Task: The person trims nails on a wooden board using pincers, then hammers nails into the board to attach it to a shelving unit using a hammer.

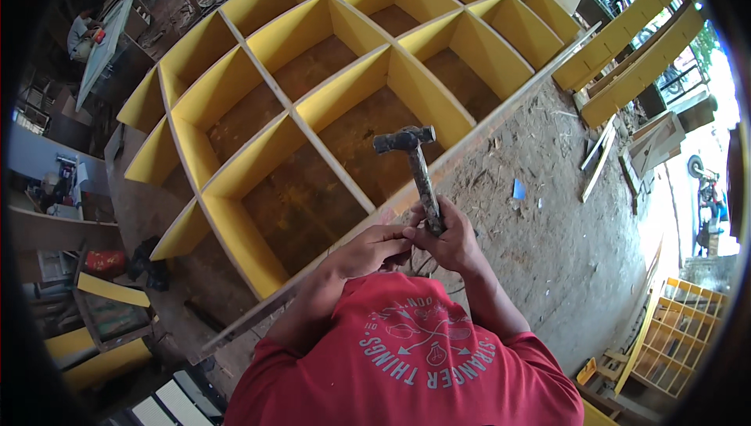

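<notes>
A hammer with a dark metal head and a worn, paint-spotted handle stands head up in my right hand. The fingers of that hand wrap round the lower end of the handle. My left hand meets it in front of my red shirt, its fingers bent and pressed together at the right thumb. Whatever the left fingers pinch, if anything, is hidden. Just beyond both hands is the near edge of a large yellow lattice of crossed boards, with open square cells, lying on a brown work surface.
Yellow slotted boards lean at the upper right, near loose wood scraps on the dusty floor. A smaller yellow grid frame stands at the lower right. Far left, another person is beside a pale panel.
</notes>
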The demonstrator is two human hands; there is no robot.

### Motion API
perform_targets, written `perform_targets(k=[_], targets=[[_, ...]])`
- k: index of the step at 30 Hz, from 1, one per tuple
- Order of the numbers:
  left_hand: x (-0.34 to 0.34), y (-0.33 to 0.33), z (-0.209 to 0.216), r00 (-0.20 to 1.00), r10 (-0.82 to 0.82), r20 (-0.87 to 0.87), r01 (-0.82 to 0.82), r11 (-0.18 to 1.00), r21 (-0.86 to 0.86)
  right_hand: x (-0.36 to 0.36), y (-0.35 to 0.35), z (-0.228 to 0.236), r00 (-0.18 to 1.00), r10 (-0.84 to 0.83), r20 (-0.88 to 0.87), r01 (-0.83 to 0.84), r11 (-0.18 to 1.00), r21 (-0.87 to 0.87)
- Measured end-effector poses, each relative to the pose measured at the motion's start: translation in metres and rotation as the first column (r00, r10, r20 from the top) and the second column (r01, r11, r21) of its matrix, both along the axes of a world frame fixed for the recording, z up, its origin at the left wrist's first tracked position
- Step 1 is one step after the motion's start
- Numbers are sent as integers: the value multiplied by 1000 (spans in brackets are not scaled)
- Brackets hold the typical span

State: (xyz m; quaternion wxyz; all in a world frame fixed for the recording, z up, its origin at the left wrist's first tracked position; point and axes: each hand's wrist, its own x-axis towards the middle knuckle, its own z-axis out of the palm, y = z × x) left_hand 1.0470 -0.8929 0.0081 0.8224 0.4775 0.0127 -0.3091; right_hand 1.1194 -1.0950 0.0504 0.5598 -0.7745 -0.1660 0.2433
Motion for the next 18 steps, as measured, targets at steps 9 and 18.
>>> perform_targets(k=[9,18], targets=[[86,35,12,965,260,-44,-262,964,-51,120,56,14,995,104,15,-104,995,5],[91,42,3,806,583,105,-591,779,210,185,99,12,907,395,-147,-370,913,174]])
